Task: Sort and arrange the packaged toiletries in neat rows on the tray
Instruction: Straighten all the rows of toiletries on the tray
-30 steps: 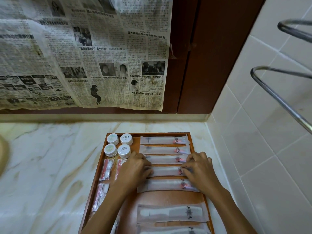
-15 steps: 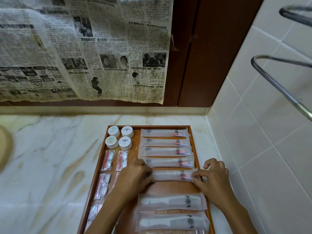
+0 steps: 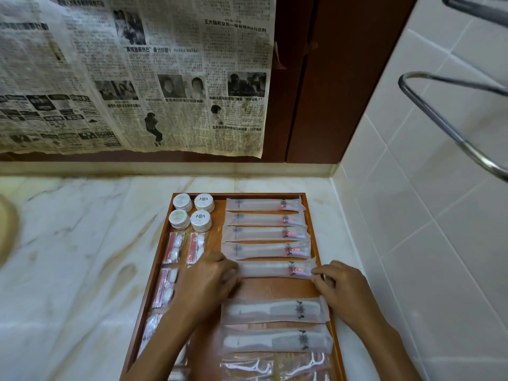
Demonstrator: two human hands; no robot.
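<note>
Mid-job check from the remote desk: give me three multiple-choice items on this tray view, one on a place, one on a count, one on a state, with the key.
1. Where on the wooden tray do the round containers sit?
A. far left corner
B. near right corner
C. centre

2. How many round containers are there?
A. two
B. four
C. six

3. What are the hands doing?
A. both lifted clear of the tray
B. each at one end of the fifth toothbrush packet
C. gripping a comb packet together

Key:
1 A, they sit by the far rim, left of the packet column.
2 B, two rows of two.
3 B, the left hand covers its left end and the right hand pinches its right end.
</note>
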